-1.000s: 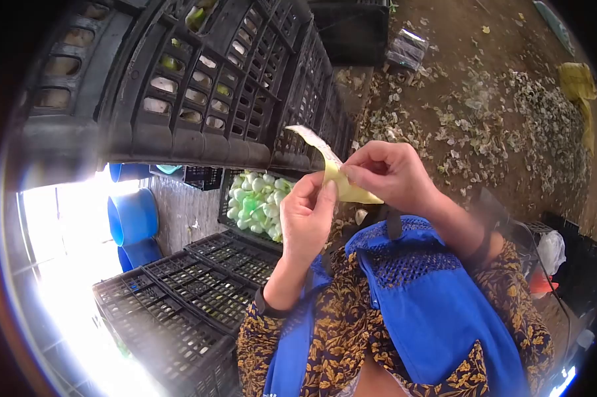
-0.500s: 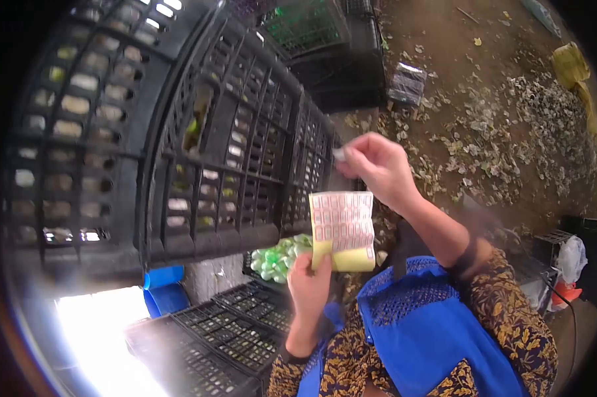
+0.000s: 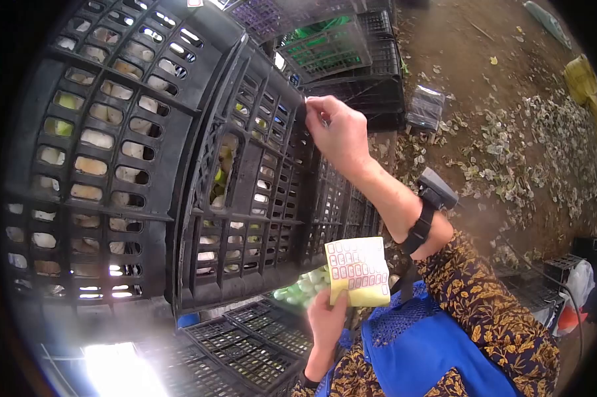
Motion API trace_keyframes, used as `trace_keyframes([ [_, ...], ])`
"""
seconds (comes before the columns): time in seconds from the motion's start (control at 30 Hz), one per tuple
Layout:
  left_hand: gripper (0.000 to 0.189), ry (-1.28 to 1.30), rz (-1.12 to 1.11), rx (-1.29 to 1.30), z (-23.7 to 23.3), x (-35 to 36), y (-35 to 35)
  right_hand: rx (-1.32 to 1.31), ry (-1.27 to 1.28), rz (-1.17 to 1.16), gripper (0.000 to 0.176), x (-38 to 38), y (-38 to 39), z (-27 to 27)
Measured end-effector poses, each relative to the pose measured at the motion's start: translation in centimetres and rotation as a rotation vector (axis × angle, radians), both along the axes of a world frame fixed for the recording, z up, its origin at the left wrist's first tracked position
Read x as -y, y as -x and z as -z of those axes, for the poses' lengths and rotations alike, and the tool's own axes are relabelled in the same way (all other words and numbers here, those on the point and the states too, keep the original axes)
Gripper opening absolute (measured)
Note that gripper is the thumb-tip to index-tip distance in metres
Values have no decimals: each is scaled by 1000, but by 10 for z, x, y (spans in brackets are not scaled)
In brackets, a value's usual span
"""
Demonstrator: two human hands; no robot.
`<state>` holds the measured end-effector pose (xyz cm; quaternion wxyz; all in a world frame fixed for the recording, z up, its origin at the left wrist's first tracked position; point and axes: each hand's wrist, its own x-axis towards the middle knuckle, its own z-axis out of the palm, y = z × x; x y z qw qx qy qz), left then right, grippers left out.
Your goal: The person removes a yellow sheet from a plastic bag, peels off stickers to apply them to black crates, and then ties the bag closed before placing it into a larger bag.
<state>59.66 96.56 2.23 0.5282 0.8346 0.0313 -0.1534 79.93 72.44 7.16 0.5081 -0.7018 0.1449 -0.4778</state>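
Observation:
My left hand (image 3: 326,324) pinches the lower edge of a yellow sheet of red-bordered labels (image 3: 358,271), low in the middle of the view. My right hand (image 3: 338,129) is up at the side of a stacked black crate (image 3: 252,172), its thumb and forefinger pressed together at the crate's edge. A tiny white bit shows at those fingertips, too small to make out fully. Pale and green vegetables show through the crate's slots. A small red-edged label (image 3: 195,2) sits on the crate at the top left.
Another black crate (image 3: 107,132) stands at the left. Green and white vegetables (image 3: 305,288) lie beneath the sheet, beside low black crates (image 3: 259,337). Farther back are a crate with green contents (image 3: 325,46) and a wrapped dark stack (image 3: 425,107). Leaf scraps (image 3: 510,145) litter the floor.
My right hand has moved up and left to the crate's edge. My left hand and the sheet have shifted lower and slightly right in view. The crates appear farther right.

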Motion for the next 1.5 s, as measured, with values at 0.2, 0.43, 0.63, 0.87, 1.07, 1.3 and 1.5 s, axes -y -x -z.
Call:
trace_keyframes([
  [0.2,19,14,8,-36,-4,2,-2,71,245,26,33,-17,8,13],
  [0.43,23,-5,41,-38,-6,5,-6,-77,242,-114,45,-7,6,11],
  [0.63,17,223,-21,-97,-28,29,-21,-105,280,-233,33,-6,86,13],
  [0.87,19,422,7,-246,-28,37,-20,-386,276,-672,14,-39,213,62],
  [1.07,20,449,75,-297,-18,42,-16,-466,256,-638,14,-39,231,70],
  [1.3,19,392,83,-337,-17,59,-20,-471,215,-638,10,-27,234,81],
  [1.5,19,402,84,-340,-8,73,-27,-498,37,-676,10,-14,228,86],
])
